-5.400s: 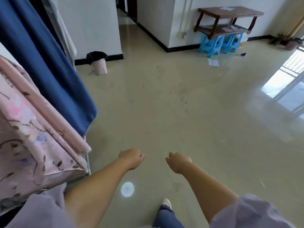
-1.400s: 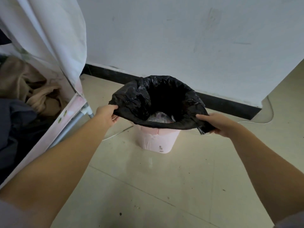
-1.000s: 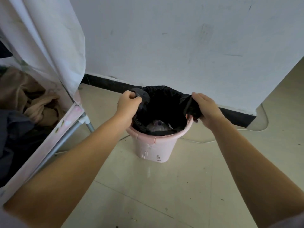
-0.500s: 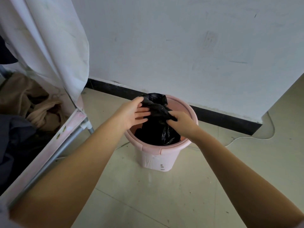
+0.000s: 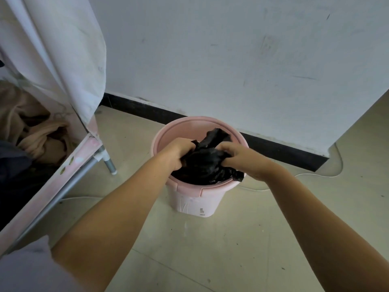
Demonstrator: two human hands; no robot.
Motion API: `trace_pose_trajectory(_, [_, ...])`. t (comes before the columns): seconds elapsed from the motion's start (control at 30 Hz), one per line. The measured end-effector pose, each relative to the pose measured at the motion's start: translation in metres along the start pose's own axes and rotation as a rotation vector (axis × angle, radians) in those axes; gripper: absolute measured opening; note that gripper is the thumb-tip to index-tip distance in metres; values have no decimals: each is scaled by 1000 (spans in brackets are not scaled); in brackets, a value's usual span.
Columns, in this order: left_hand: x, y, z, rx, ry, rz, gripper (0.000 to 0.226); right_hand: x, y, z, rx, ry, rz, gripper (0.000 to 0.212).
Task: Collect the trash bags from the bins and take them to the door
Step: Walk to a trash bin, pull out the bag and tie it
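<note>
Over the pink bin [image 5: 197, 199], gripping the black trash bag [image 5: 202, 165] with left hand [image 5: 179, 152] and right hand [image 5: 240, 157], risking tearing thin plastic.

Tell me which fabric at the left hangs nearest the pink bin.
The white sheet, draped over the rack's corner, hangs nearest the pink bin; the tan cloth lies bunched farther left, behind the pink rail.

bag's contents [image 5: 202, 167] hidden, fingertips of both hands buried in its folds; bin label [image 5: 202, 210] unreadable
</note>
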State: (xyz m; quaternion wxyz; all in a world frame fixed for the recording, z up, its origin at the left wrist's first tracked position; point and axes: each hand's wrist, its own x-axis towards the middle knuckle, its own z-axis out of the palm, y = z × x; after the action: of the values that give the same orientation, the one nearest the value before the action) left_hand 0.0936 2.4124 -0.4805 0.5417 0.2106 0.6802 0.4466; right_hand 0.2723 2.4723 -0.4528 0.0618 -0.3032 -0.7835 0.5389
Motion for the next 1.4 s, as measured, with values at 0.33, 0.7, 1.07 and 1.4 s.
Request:
trace_pose_trajectory(0.33, [-31,13,2,525,-100,237,49,33,28,0,-481,326,44,76])
trace_pose_trajectory(0.7, [-22,7,10,301,-58,295,40,32,8,26,-41,-209,-45,56])
trace_pose_trajectory(1.07, [-9,-20,-47,818,668,282,69,48,11,24,-58,276,113,26])
trace_pose_trajectory(1.4, [-6,-45,-40,-470,426,-58,33,40,-47,-4,916,424,-79,18])
